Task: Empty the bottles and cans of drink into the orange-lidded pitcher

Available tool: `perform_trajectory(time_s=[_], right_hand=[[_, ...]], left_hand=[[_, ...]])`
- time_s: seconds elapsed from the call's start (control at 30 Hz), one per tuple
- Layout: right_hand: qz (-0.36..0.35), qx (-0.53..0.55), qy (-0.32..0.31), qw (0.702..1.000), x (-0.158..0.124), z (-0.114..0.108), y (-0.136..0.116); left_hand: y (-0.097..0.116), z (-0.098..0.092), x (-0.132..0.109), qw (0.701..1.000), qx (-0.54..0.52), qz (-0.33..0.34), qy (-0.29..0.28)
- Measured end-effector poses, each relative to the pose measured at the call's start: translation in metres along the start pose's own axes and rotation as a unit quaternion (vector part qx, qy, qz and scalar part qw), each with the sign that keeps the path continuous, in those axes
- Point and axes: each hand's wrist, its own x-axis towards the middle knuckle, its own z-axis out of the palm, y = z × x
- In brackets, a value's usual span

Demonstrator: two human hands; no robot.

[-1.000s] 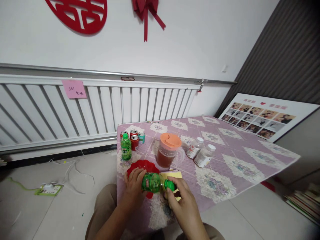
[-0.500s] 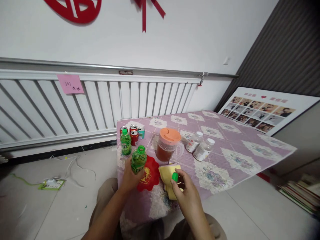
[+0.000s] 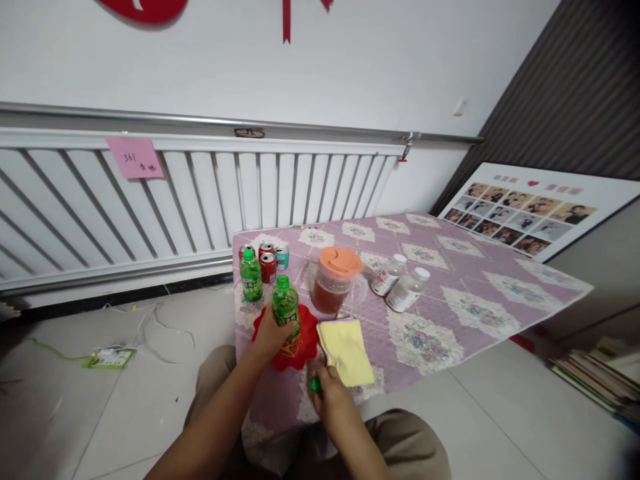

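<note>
My left hand [image 3: 273,333] is wrapped round a green drink bottle [image 3: 286,308], which stands uncapped and upright over a red scalloped plate [image 3: 309,341]. In the fingers of my right hand [image 3: 327,393] is a green bottle cap [image 3: 316,385], low by the table's near edge. A folded yellow cloth [image 3: 347,350] lies flat just beyond that hand. Behind the plate stands a clear pitcher [image 3: 327,293] with an orange lid, holding brownish liquid. A second green bottle [image 3: 251,277], capped, is to the left of the held one.
Several drink cans [image 3: 268,267] cluster at the table's back left. Two clear jars with white lids [image 3: 405,291] stand right of the pitcher. The table has a purple floral tablecloth [image 3: 460,267]. A white radiator [image 3: 200,193] runs along the wall behind.
My right hand has moved left and down with the cap, off the yellow cloth. The left hand's bottle has shifted slightly right and stands more upright. The view has tilted down a little.
</note>
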Motion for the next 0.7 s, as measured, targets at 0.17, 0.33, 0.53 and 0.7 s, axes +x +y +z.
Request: perform_trajectory(time_s=[0.17,0.33,0.53,0.7], right_hand=[[0.032,-0.015,-0.015,0.999,0.0,0.023,0.014],[0.022,-0.018,-0.001,1.0,-0.001,0.029,0.019],[0.018,-0.031,0.002,0.999,0.0,0.029,0.018],[0.009,-0.033,-0.002,0.999,-0.001,0.027,0.019]], left_hand=[[-0.012,0.005,0.006,0.999,0.018,0.048,-0.013],[-0.019,0.007,0.008,0.997,0.046,0.059,-0.011],[-0.017,0.007,0.005,0.996,0.077,0.037,-0.015],[-0.016,0.005,0.005,0.996,0.065,0.05,-0.041]])
